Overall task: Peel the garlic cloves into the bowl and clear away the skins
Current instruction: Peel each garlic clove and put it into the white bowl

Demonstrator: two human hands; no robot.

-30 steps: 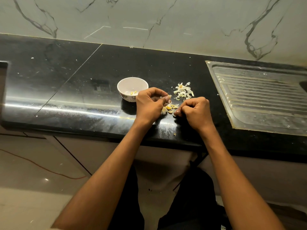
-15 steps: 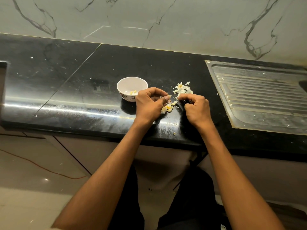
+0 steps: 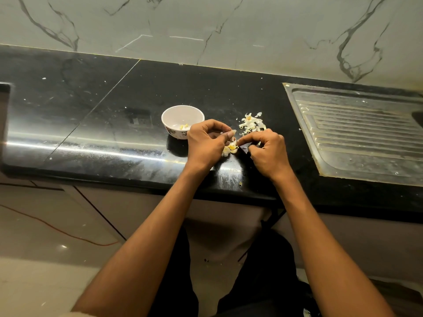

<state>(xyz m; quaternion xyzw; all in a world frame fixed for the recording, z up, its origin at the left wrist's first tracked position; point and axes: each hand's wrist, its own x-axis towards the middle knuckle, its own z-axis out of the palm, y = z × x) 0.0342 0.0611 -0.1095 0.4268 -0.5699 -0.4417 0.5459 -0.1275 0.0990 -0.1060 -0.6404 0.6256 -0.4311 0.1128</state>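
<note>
A clove sits pinched between both hands above the tabletop, just right of the bowl. The left hand grips it with curled fingers; the right hand pinches at its skin. It looks small, light and firm, likely slick once bare, with papery skin that tears; best held at the ends. One bowl holds about two peeled pieces. One heap of skins lies beyond the hands, and a few unpeeled cloves lie beneath them, number unclear.
</note>
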